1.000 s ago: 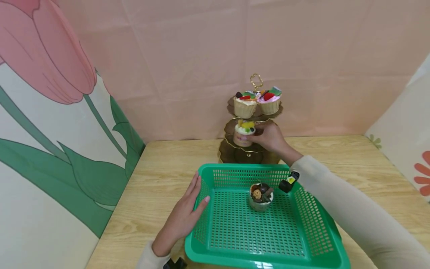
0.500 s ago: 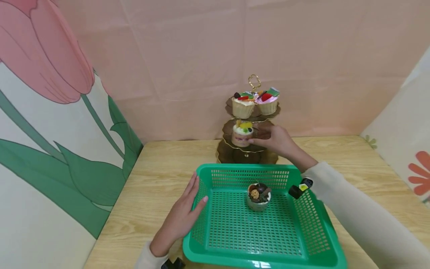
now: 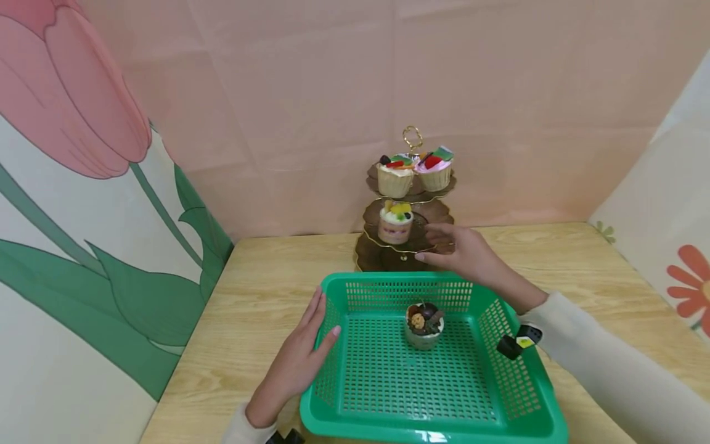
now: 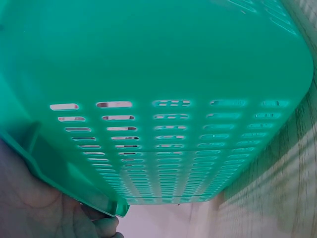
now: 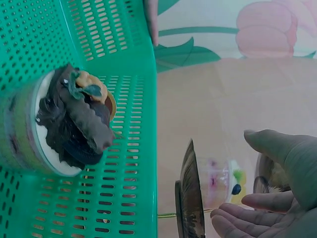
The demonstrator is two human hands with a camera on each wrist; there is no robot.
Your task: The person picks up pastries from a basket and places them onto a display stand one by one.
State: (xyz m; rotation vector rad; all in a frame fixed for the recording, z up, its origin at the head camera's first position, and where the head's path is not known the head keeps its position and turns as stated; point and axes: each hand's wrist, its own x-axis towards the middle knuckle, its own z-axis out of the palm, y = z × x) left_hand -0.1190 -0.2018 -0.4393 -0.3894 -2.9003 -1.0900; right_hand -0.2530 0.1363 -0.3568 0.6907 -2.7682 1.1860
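My right hand is held out beside the tiered cake stand, thumb and fingers apart with nothing between them. Left of its fingertips, a fruit-topped dessert cup sits on the middle tier; the right wrist view shows this cup side-on, beyond the fingers. My left hand lies along the left rim of the green basket, fingers straight. In the left wrist view its fingers touch the basket's outer edge. Inside the basket stands a chocolate-topped dessert cup, seen close in the right wrist view.
Two decorated cupcakes share the stand's top tier, below a gold ring handle. The stand and basket are on a wooden table, with the stand just behind the basket. A pink backdrop rises at the table's rear.
My right hand has let go of the fruit-topped cup and drawn back to the right, its fingers spreading. The cup stays on the middle tier. The left hand keeps its place at the basket.
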